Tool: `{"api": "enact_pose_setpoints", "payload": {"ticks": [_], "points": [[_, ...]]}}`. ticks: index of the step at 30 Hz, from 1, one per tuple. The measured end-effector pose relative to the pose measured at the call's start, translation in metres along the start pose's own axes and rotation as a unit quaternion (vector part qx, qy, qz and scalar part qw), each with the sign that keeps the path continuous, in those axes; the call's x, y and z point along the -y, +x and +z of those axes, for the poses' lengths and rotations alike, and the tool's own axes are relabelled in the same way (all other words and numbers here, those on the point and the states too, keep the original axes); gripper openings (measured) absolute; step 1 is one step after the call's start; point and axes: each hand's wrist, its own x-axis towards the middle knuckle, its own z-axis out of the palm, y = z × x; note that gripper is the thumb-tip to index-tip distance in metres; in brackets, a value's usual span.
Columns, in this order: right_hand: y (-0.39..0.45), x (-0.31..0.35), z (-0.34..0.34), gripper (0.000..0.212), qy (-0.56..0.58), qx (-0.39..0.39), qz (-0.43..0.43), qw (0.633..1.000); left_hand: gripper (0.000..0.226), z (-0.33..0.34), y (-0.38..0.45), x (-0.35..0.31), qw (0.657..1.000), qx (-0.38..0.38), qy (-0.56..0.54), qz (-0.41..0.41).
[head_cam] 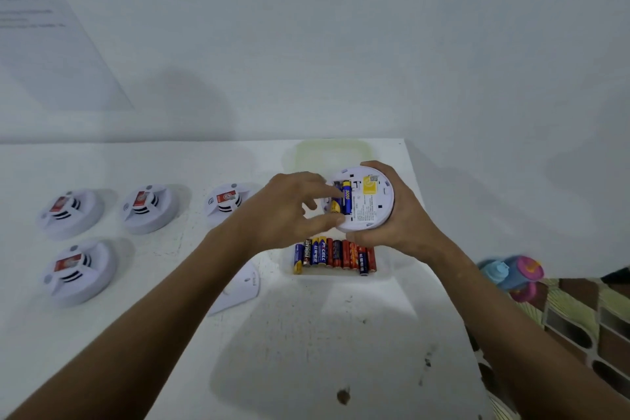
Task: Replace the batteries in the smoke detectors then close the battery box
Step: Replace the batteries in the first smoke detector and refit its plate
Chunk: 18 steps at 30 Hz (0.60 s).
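Head view.

Worktop (306,334): white, scuffed and marked, set against a pale wall.

Smoke detector, held (366,199): round, white, turned back-side up above the battery box. Yellow label on the back. Open bay at its left holds a blue-and-yellow battery (345,198).

Right hand (399,211): grips the held detector from the right and below, fingers curled round its rim.

Left hand (289,208): over the detector's left edge. Fingers narrow, tips at the battery in the bay, thumb against the lower rim. Whether the tips pinch the battery or only press it cannot be told.

Battery box (385,269): clear plastic, open, on the worktop just under the hands. A row of batteries (335,254) stands side by side inside, in blue, black, red and orange. Its pale green lid (332,152) lies behind the hands, partly hidden.

Smoke detectors, four, on the worktop to the left, face up with red stickers: three in the far row (70,211), (150,206), (226,203), one nearer (80,269).

Cover plate (243,286): white, flat, lying between the left forearm and the box.

Blurred blue and pink items (511,274): past the worktop's right edge, above a patterned floor.
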Motion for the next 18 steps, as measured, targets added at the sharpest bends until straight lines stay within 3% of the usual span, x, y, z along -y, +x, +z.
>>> {"api": "enact_pose_setpoints", "payload": {"ticks": [2,5,12,18], "points": [[0.001,-0.006,-0.005,0.095,-0.006,0.005,0.002,1.0,0.042,-0.003,0.007,-0.001,0.997,0.013,-0.049,-0.054],[0.002,-0.011,-0.005,0.101,-0.009,-0.007,0.006,1.0,0.032,-0.003,0.013,-0.006,0.997,0.008,-0.019,-0.068],[-0.003,-0.02,-0.009,0.098,-0.023,-0.058,0.004,0.998,0.015,-0.019,0.041,0.015,0.98,-0.077,-0.108,-0.151],[-0.002,-0.02,-0.02,0.098,-0.039,-0.063,0.002,0.997,0.021,-0.002,0.07,0.071,0.983,0.085,0.023,-0.163]]}}
